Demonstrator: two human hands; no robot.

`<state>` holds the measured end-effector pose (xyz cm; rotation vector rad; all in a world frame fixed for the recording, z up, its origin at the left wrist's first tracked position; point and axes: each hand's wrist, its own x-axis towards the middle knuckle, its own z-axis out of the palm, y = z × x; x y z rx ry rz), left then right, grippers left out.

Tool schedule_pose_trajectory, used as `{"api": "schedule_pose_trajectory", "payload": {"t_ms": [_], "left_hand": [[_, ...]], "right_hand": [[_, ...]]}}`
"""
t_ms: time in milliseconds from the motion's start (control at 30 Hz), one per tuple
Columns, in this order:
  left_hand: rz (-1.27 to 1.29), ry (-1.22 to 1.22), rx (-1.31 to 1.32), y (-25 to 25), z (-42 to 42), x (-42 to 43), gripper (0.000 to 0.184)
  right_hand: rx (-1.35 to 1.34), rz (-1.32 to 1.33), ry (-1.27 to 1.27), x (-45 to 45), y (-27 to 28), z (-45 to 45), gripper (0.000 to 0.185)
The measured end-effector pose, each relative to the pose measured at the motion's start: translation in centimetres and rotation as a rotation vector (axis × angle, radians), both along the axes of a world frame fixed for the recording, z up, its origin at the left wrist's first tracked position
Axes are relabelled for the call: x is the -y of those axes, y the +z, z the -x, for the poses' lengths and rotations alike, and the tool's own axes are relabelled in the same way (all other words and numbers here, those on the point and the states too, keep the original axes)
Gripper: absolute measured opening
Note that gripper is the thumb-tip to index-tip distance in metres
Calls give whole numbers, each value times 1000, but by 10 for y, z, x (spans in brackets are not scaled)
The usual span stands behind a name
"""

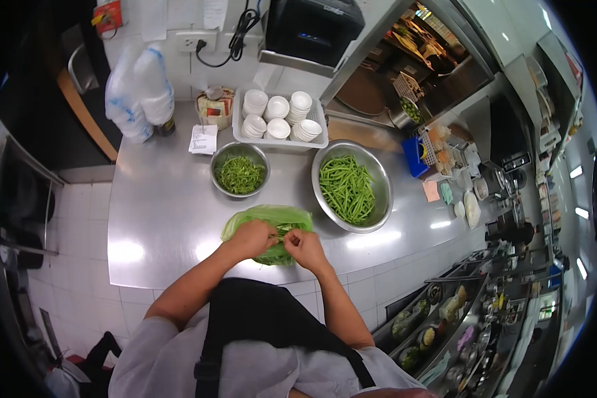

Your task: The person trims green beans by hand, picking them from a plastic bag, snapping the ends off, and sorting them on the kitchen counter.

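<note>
Under the fingers (292,241) lie greens (286,228) in a green bag (245,215).

Lt. grn. bag (242,217), bright grn. beans (346,189), darker grn. chopped veg (241,174), silver-gray tabletop (159,199) w/ wht. glare spots, wht. cups (255,101), blk. apron (265,312) over lt. gray shirt (149,351), blue bin (414,156), wht. floor tiles (79,232) w/ grid pattern, approx. pink slip (431,191).

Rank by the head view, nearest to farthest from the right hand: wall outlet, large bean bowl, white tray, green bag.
From the right hand:
1. Green bag, right beside it
2. Large bean bowl, ahead, right
3. White tray, counter's back
4. Wall outlet, back left
</note>
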<state>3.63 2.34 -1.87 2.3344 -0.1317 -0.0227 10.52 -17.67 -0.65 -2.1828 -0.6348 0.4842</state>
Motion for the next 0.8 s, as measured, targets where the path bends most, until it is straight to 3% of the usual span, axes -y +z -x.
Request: {"api": "schedule_pose_trajectory", "payload": {"t_ms": [33,267,367,467,567,667,800], "left_hand": [[21,14,-3,0,-3,0,19],[273,189,42,24,-4,1,14],[495,177,-12,15,0,-3,15],[711,123,-134,19,4,-4,15],[798,153,-103,9,3,-6,15],[831,278,16,5,1,-6,15],[894,383,75,5,-7,-3,14]], "right_hand": [[28,-11,-39,-1,-3,2,14],[-643,-749,-423,-25,-39,-2,5],[-725,-810,-411,-30,-31,2,6],[-196,-391,-361,-29,-43,-4,9],[-256,-375,-270,-18,-51,-7,11],[-507,-565,-223,-24,-25,5,12],[-545,-499,-164,-32,-16,13,13]]}}
